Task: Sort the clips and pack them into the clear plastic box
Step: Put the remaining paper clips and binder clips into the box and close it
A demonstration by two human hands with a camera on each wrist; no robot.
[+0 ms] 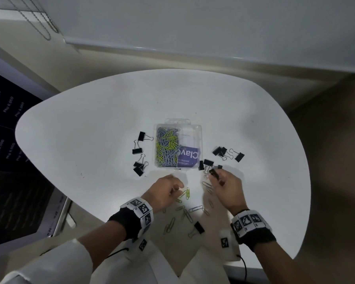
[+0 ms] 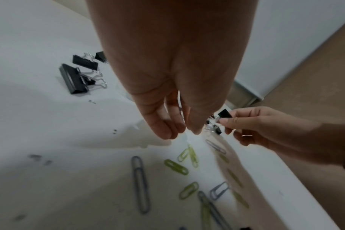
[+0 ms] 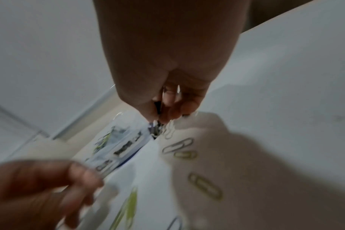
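The box lies open near the middle of the white tabletop, well clear of every edge; grey and green paper clips fill its left half, and a purple label shows in its right half; four binder clips lie in a loose column just left of the box, and another cluster lies just right of it, toward the right edge.

The right hand hovers over the tabletop near the box's near right corner; its thumb and fingers pinch a black binder clip, with two more binder clips just beyond it; the left hand hovers just short of the box's near edge, fingers curled loosely together above the tabletop; whether they hold anything I cannot tell, since the view is blurred.

Loose paper clips are scattered between the two hands and on toward the near edge, green and grey mixed; one lone binder clip lies close to the near edge; the far half of the tabletop and its left side are bare white surface; a dark screen stands beyond the left edge.
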